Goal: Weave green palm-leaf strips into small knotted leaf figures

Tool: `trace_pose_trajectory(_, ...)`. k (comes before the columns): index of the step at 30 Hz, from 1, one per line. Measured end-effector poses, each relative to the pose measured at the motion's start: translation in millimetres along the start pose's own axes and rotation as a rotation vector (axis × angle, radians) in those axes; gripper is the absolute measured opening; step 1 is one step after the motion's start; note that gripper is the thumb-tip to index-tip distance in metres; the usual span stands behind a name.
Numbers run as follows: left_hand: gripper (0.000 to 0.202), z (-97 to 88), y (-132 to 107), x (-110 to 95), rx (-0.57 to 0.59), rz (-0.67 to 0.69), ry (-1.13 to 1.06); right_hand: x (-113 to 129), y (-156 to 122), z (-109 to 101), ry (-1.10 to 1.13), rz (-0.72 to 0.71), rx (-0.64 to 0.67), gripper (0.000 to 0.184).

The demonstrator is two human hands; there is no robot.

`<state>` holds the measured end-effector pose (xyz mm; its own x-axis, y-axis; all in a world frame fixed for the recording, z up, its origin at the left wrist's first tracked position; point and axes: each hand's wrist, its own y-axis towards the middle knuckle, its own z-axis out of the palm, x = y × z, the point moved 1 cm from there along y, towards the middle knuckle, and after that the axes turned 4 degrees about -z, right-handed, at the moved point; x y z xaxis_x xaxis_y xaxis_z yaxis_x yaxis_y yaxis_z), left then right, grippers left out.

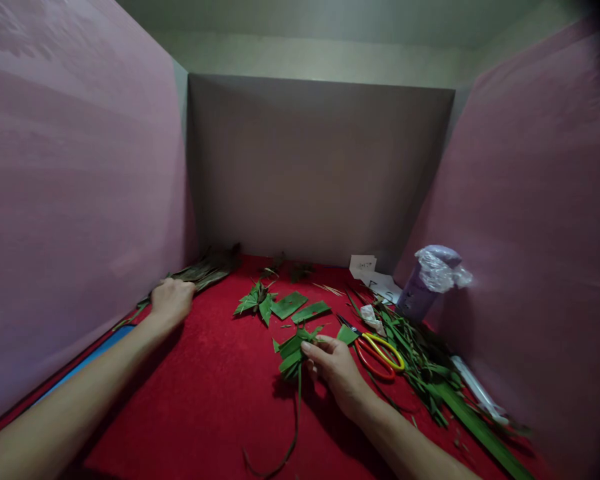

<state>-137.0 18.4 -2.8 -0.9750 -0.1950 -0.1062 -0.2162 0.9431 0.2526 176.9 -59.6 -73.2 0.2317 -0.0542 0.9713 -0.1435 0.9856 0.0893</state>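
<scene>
My right hand [333, 363] pinches a bundle of folded green leaf pieces [291, 357] over the red cloth, and a long thin strand [296, 427] trails down from it. Off to the left, my left hand [173, 300] is closed at the near end of a pile of dull, dried-looking leaves [207, 272]; what its fingers grip is hidden. Beyond the right hand lie a folded leaf piece shaped like a star [256, 300] and two cut leaf rectangles [289, 305]. Scissors [380, 353] with one red and one yellow handle rest just right of the right hand.
Green leaf scraps and strips [410, 347] are heaped along the right side. Behind them stands a purple container [417, 293] topped with clear plastic. Thin sticks [329, 290] and white papers [380, 285] lie at the back. Pink side panels [80, 187] and a grey back panel [320, 167] enclose the red cloth [205, 400].
</scene>
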Motion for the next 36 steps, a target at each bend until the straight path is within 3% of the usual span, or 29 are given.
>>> trace_pose_trajectory(4,0.021,-5.8,-16,-24,-0.034,0.068,-0.239,-1,0,-1,-0.014,0.011,-0.001,0.035)
trace_pose_trajectory(6,0.024,-4.2,-31,-45,0.012,0.116,-0.398,-1,-1,-1,-0.011,0.006,0.002,0.035)
trace_pose_trajectory(11,0.032,11.4,-76,-108,0.375,0.237,-0.865,-2,-2,0,0.019,-0.018,0.009,0.03)
trace_pose_trajectory(15,0.042,19.9,-101,-140,0.601,0.244,-1.157,1,-1,1,0.026,-0.035,-0.005,0.029)
trace_pose_trajectory(20,0.037,23.4,-107,-148,0.751,0.228,-1.417,5,2,0,0.034,-0.073,-0.068,0.03)
trace_pose_trajectory(24,0.022,31.5,-106,-144,0.885,0.048,-1.617,6,3,0,0.021,-0.063,-0.043,0.029)
trace_pose_trajectory(36,0.019,36.8,-113,-145,0.825,0.004,-1.607,8,2,-1,0.04,-0.029,-0.004,0.032)
